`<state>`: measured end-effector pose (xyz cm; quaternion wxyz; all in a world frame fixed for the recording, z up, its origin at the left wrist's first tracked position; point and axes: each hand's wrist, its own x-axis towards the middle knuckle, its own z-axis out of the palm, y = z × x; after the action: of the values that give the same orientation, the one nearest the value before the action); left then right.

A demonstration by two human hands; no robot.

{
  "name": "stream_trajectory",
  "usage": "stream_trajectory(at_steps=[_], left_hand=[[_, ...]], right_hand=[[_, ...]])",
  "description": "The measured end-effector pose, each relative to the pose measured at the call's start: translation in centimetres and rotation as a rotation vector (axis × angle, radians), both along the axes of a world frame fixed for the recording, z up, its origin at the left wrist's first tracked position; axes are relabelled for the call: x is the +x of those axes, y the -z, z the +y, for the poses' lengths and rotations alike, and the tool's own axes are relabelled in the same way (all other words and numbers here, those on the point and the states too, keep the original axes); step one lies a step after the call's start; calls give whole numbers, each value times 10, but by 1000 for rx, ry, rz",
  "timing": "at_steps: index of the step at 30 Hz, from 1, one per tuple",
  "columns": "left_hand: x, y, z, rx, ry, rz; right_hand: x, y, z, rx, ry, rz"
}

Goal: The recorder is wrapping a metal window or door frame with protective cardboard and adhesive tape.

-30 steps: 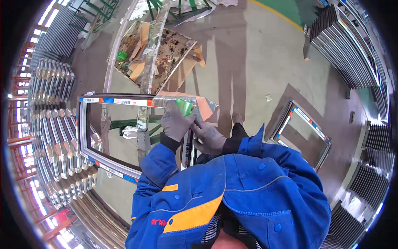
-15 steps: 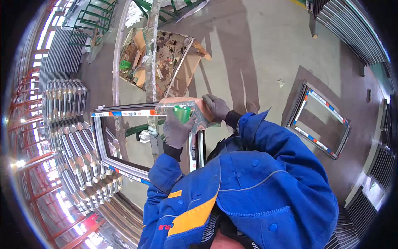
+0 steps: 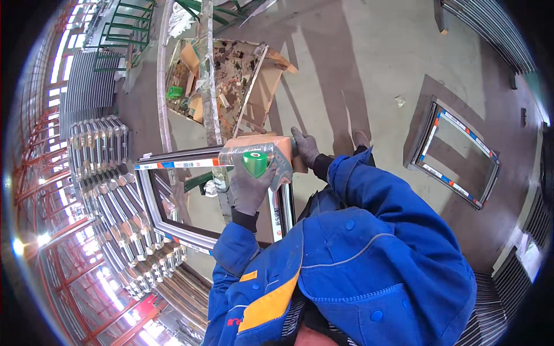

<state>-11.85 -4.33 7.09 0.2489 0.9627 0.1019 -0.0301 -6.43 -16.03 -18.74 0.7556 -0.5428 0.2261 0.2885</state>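
A window frame (image 3: pixel 199 159) with dark and silver profiles and white, blue and red film lies across metal rails. Its near-right corner is wrapped in a brown cardboard piece (image 3: pixel 276 142) with clear plastic tape over it. My left hand (image 3: pixel 249 191), in a grey glove, grips a green tape roll (image 3: pixel 254 165) against the wrapped corner. At the right end of the cardboard, my right hand (image 3: pixel 306 147), also gloved, is closed on its edge; some of its fingertips are hidden.
A dirty board (image 3: pixel 235 69) with cardboard scraps and another green roll (image 3: pixel 174 91) lies beyond the rails (image 3: pixel 206 86). A second frame (image 3: pixel 456 153) rests on the floor to the right. Wrapped profiles (image 3: pixel 101 153) are stacked at left, with green racks (image 3: pixel 130 26) behind.
The whole view has shifted slightly, moving the frame and cardboard a little rightward in the picture. My right hand has slid outward to the cardboard's right end. The left still holds the tape roll.
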Motion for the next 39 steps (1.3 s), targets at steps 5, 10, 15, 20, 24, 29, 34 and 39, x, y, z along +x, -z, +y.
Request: stream_trajectory(at_steps=[5, 10, 15, 20, 24, 29, 34, 39], left_hand=[[1, -5, -2, 14, -31, 54], [0, 7, 4, -132, -41, 80], [-7, 16, 20, -139, -15, 45], [1, 19, 8, -101, 48, -3], [-4, 6, 8, -133, -43, 32], [-2, 13, 11, -90, 68, -11], [-1, 1, 10, -179, 21, 34], [-5, 4, 19, -116, 46, 18]], right_hand=[[-3, -25, 14, 253, 183, 168], [-7, -15, 24, 139, 268, 129], [-16, 6, 50, 56, 183, -2], [-30, 82, 95, 621, 327, 357], [-24, 26, 72, 301, 99, 193], [-14, 18, 14, -310, -249, -77], [-13, -57, -63, -278, -82, -320], [-40, -123, -45, 101, -177, -488]])
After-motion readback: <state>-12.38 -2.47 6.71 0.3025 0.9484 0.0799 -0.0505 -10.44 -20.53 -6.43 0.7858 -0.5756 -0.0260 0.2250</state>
